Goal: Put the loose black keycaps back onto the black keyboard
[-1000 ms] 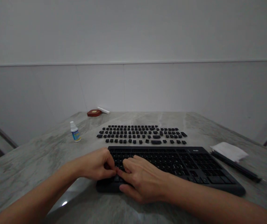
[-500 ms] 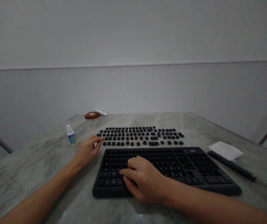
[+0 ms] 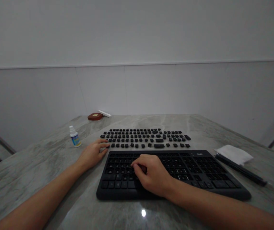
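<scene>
Partly hidden | keyboard beneath right hand | keycap at left hand

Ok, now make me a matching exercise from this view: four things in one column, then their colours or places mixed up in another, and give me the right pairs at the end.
Things:
1. left hand
2. right hand
3. box
4. cloth

Colours and places:
A. white, just right of the keyboard
B. at the left end of the loose keys
C. reddish-brown, toward the far edge of the table
D. over the keyboard

Right pairs: 1-B, 2-D, 3-C, 4-A
</scene>
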A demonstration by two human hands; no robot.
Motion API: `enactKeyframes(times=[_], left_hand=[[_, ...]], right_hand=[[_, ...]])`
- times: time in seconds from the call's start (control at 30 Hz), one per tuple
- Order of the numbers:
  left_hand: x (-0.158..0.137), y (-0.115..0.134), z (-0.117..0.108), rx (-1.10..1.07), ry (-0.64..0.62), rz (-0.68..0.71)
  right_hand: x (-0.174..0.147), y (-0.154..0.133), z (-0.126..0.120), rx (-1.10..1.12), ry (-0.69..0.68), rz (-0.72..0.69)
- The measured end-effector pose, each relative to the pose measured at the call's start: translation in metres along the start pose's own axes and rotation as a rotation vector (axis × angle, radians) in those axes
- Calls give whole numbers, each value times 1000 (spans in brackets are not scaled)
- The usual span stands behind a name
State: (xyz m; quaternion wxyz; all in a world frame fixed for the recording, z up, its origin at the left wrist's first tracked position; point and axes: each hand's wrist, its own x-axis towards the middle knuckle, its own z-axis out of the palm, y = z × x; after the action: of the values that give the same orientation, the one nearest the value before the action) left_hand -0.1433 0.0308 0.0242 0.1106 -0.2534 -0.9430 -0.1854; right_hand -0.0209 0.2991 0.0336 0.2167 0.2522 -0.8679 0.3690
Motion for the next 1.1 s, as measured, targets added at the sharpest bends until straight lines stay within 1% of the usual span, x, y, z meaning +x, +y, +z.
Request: enactKeyframes(times=[0.23, 0.33, 0.43, 0.5, 0.63, 0.73, 0.8, 0.83, 0.97, 1.1], left_hand=[[0, 8, -6, -16, 22, -31], [-2, 17, -9, -44, 56, -27], [-6, 30, -9, -91, 89, 14], [-10, 39, -9, -141, 98, 94], [-22, 58, -8, -257, 95, 370], [-27, 69, -9, -355, 30, 563], [-29, 73, -10, -417, -19, 614], [-29, 74, -10, -434, -38, 606], [-30, 77, -11, -446, -86, 487], [-32, 79, -11, -467, -143, 410]], right_hand=[[0, 1, 1, -7, -44, 35], [0, 0, 1, -12, -49, 42], [0, 0, 1, -3, -47, 47], [0, 1, 1, 3, -41, 45], [-1, 3, 2, 4, -14, 34], [-1, 2, 2, 8, -28, 36], [0, 1, 1, 13, -53, 35], [0, 1, 1, 15, -66, 31], [2, 2, 1, 21, -122, -6], [1, 4, 1, 28, -144, -33]])
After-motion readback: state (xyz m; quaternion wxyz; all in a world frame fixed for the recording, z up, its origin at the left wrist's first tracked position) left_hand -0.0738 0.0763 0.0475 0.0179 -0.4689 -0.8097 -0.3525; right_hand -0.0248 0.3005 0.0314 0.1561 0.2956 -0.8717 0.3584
